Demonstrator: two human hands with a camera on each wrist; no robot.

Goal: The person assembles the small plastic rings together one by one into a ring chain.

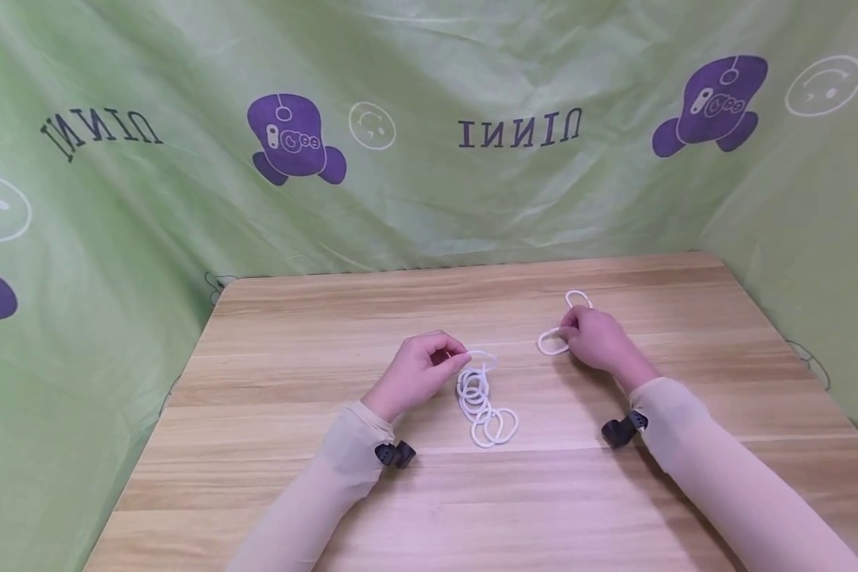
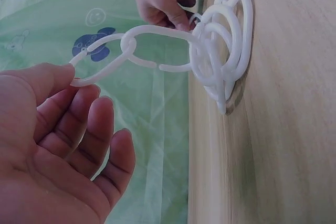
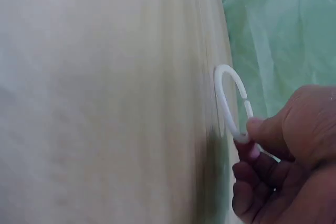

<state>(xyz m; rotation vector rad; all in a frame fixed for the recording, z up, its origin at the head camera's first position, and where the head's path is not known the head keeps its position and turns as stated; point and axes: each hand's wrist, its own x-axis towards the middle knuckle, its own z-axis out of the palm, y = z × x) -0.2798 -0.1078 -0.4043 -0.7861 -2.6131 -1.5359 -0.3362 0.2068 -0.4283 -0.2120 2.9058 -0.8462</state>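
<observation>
My left hand (image 1: 422, 369) pinches the end link (image 2: 102, 73) of a white plastic chain between thumb and forefinger, the other fingers loosely bent. That link is raised and hooked through a second one, each with a small gap in its side. The rest of the chain (image 2: 234, 35) lies heaped on the table below and to the right of this hand. Farther right, my right hand (image 1: 597, 342) pinches a single white oval link (image 3: 221, 98), its gap showing near the thumb. Another white link (image 1: 577, 291) sits just beyond the right hand, partly hidden by it.
The wooden table (image 1: 293, 477) has its far edge close beyond the hands. Green printed cloth (image 1: 429, 214) hangs behind it and along both sides. Small black cameras (image 1: 620, 431) are strapped at both wrists, over light sleeves.
</observation>
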